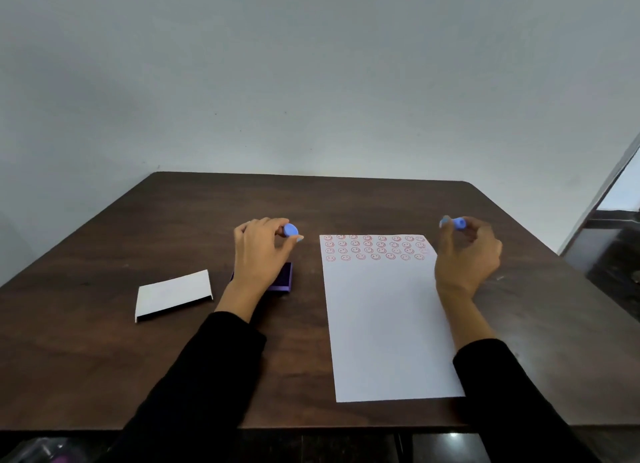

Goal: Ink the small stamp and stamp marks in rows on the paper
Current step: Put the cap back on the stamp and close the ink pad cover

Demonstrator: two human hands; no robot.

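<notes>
Stamp (459,223) between right-hand fingers (446,222), beside paper (384,317)

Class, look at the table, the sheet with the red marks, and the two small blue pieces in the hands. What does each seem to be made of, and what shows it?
Table: dark wood or wood-look laminate, with visible grain and a dull sheen.
Sheet: thin white matte paper, lying flat.
Blue pieces, cap and stamp: probably moulded plastic, smooth and evenly coloured; too small to be certain.

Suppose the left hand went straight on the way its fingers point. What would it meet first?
Probably nothing: the left hand, pinching a blue cap, points away and slightly right. Only bare table shows ahead, the paper lying off to the right, though depth is uncertain.
</notes>
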